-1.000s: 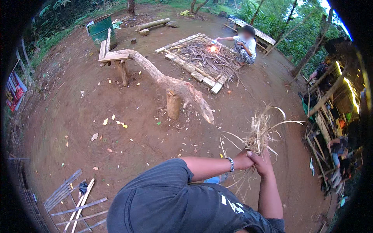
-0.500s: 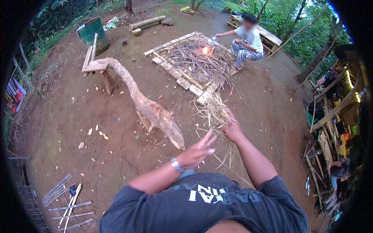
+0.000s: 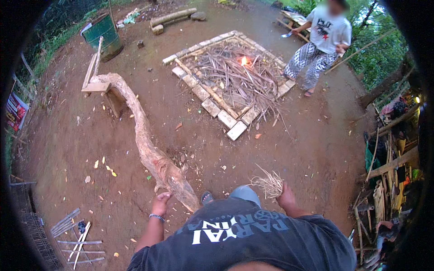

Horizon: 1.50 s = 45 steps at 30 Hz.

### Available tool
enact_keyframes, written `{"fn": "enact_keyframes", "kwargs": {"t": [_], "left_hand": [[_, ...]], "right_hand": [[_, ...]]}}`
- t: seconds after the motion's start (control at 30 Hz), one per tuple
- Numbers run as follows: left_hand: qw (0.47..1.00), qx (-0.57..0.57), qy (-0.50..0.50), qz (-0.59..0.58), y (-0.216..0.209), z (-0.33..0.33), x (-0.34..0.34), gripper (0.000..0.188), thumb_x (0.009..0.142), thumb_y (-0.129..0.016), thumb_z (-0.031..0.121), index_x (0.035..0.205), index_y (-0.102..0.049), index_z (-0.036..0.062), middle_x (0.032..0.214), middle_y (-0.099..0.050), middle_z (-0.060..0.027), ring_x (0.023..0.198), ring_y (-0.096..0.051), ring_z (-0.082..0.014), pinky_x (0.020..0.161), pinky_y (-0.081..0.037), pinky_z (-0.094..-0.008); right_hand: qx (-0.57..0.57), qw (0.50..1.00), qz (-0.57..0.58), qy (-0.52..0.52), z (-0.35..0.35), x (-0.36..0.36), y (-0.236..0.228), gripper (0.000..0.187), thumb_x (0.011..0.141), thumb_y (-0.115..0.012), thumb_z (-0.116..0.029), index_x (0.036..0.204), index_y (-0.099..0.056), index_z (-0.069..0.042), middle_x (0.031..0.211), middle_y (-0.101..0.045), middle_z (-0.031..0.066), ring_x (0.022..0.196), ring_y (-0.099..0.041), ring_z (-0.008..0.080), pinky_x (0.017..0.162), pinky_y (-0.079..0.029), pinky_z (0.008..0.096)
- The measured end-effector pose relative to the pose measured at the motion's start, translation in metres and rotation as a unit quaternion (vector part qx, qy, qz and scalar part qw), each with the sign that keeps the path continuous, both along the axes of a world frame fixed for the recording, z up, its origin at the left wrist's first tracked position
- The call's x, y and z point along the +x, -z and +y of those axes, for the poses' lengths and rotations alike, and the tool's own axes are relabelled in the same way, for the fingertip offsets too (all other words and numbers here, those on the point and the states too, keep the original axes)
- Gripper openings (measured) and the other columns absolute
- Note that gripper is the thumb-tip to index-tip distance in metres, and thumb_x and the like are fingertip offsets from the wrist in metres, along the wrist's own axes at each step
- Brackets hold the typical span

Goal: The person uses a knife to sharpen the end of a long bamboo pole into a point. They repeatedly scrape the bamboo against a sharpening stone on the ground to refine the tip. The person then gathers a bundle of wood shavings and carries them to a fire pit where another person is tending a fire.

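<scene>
My right hand (image 3: 286, 198) is closed around a bundle of dry straw (image 3: 270, 183), whose loose ends fan out to the left. My left hand (image 3: 160, 203) hangs low beside the thick end of a long, bare, curved log (image 3: 158, 165). Its fingers are loosely bent and apart from the straw, and nothing shows in them. Farther ahead, a square fire bed edged with pale blocks (image 3: 210, 108) holds dry palm fronds (image 3: 235, 74). A small flame (image 3: 245, 61) burns toward its far right side.
Another person (image 3: 325, 40) stands right of the fire bed, a small object in one hand. A green drum (image 3: 105, 40) and a short log bench (image 3: 173, 17) stand at the far left. Thin slats (image 3: 81, 242) lie low on the left. Bamboo and timber (image 3: 379, 198) crowd the right side.
My hands have drawn apart; the left swung down to the log, the right came back toward my body with the straw. The other person rose from a squat to standing.
</scene>
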State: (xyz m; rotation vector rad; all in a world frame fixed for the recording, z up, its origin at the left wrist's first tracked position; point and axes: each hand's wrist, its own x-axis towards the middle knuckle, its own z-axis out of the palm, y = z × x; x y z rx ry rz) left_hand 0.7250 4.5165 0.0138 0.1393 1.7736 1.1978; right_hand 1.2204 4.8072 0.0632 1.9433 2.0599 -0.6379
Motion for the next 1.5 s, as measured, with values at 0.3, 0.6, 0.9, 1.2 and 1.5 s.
{"fn": "enact_keyframes", "kwargs": {"t": [0.3,0.6,0.9,1.2,1.5], "left_hand": [[0.910,-0.209,0.065,0.351,0.049,-0.012,0.025,0.024,0.091,-0.058,0.027,0.100,-0.068,0.0064,0.099,-0.070,-0.0092,0.093,-0.064,-0.0241,0.076,-0.050,-0.0401],[0.862,-0.493,-0.016,0.117,0.007,0.085,0.146,0.030,0.088,-0.059,0.033,0.088,-0.068,0.0039,0.085,-0.068,-0.0128,0.078,-0.062,-0.0282,0.072,-0.050,-0.0400],[0.849,-0.519,-0.075,0.065,-0.032,0.185,0.166,0.029,0.088,-0.057,0.030,0.088,-0.068,0.0030,0.087,-0.068,-0.0131,0.080,-0.062,-0.0279,0.073,-0.049,-0.0398],[0.861,-0.499,-0.079,0.061,-0.030,0.213,0.160,0.028,0.089,-0.056,0.027,0.088,-0.068,0.0022,0.089,-0.067,-0.0135,0.081,-0.061,-0.0277,0.073,-0.049,-0.0395],[0.892,-0.430,-0.108,0.090,-0.017,0.160,0.172,0.026,0.089,-0.054,0.024,0.088,-0.068,0.0013,0.090,-0.067,-0.0139,0.083,-0.061,-0.0274,0.074,-0.048,-0.0393]], "right_hand": [[0.006,0.997,0.070,-0.017,0.278,-0.102,0.068,0.093,0.076,-0.075,-0.021,0.150,-0.019,-0.015,0.126,-0.053,0.0273,0.112,-0.056,0.0440,0.094,-0.047,0.0504],[0.142,0.981,0.112,-0.075,0.687,-0.296,0.042,0.086,0.075,-0.077,-0.021,0.146,-0.029,-0.020,0.127,-0.054,0.0203,0.113,-0.057,0.0404,0.093,-0.048,0.0497],[0.344,0.933,0.104,-0.034,0.894,-0.419,-0.020,0.102,0.071,-0.082,-0.040,0.151,-0.022,-0.023,0.154,-0.021,0.0208,0.136,-0.034,0.0397,0.107,-0.037,0.0489],[0.008,0.952,0.197,-0.235,0.601,-0.264,0.174,0.111,0.070,-0.082,-0.038,0.151,-0.013,-0.006,0.149,-0.019,0.0312,0.132,-0.032,0.0515,0.106,-0.038,0.0505],[-0.281,0.910,-0.052,-0.302,0.431,-0.147,0.200,0.110,0.072,-0.079,-0.041,0.152,-0.011,-0.007,0.142,-0.035,0.0326,0.125,-0.045,0.0453,0.104,-0.041,0.0483]]}}
